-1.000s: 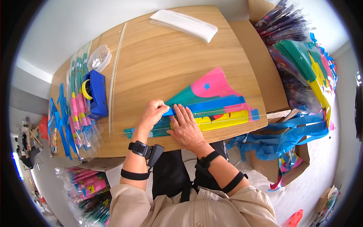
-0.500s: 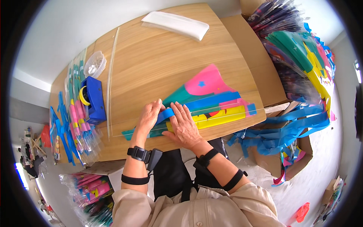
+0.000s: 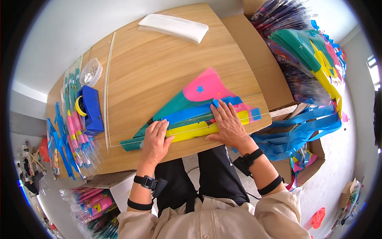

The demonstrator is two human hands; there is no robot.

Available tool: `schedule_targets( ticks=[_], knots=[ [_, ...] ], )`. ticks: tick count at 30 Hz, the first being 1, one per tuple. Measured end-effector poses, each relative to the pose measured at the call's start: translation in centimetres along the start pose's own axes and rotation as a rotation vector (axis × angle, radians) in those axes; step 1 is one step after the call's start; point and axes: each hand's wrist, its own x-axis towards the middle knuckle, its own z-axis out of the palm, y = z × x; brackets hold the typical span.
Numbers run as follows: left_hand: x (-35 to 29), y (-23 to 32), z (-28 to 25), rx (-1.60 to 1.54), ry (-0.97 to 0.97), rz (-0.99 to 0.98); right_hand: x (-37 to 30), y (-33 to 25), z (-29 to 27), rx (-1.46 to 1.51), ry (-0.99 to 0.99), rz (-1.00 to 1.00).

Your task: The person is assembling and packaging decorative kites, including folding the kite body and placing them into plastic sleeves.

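A partly folded kite-like sheet in pink, green and yellow lies near the table's front edge. Along its length runs a blue strip, and a thin clear-white rod or line crosses the yellow part. My left hand rests on the sheet's left part, fingertips at the strip's left end, thumb apart on the yellow. Farther right, my right hand lies with stretched fingers over the strip and the yellow part. A bit of blue shows at its fingertips.
On the table are a blue tape dispenser, a clear tub of small white parts, long thin rods, bagged folded sheets and white plastic sleeves. Colourful sheets and blue ribbons crowd the right side.
My hands have moved apart along the sheet, the right one to the right. The blue strip, looped up between them before, now lies flatter. The whole view has shifted slightly.
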Motion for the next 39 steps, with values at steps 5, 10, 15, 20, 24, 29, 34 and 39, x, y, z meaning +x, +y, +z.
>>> schedule_targets(
  ticks=[5, 10, 15, 20, 24, 29, 34, 39],
  knots=[
    [-0.5, 0.5, -0.2, 0.051, -0.04, -0.031, 0.0, 0.9, -0.4, 0.002, -0.01, 0.003],
    [-0.6, 0.7, -1.1, 0.173, -0.125, -0.005, 0.0, 0.9, -2.0, -0.036, -0.013, 0.011],
    [-0.2, 0.3, -1.2, 0.246, -0.159, 0.041, 0.3, 1.5, -2.8, -0.228, 0.068, -0.082],
    [1.6, -2.1, -2.0, -0.147, -0.121, -0.07, 2.6, 4.6, -4.0, 0.072, -0.128, -0.081],
    [3.9, -4.3, -2.0, -0.407, -0.196, -0.24, 5.7, 5.7, -4.5, 0.228, -0.226, 0.084],
    [5.0, -3.2, -0.8, -0.211, -0.103, -0.24, 6.3, 5.7, -1.7, 0.148, -0.035, 0.118],
    [4.3, -1.7, 0.1, -0.088, 0.119, -0.128, 6.7, 5.7, -1.5, 0.101, -0.074, 0.144],
    [2.6, -0.8, 0.7, 0.127, 0.067, 0.056, 7.4, 5.3, -1.7, 0.083, -0.147, 0.223]
  ],
)
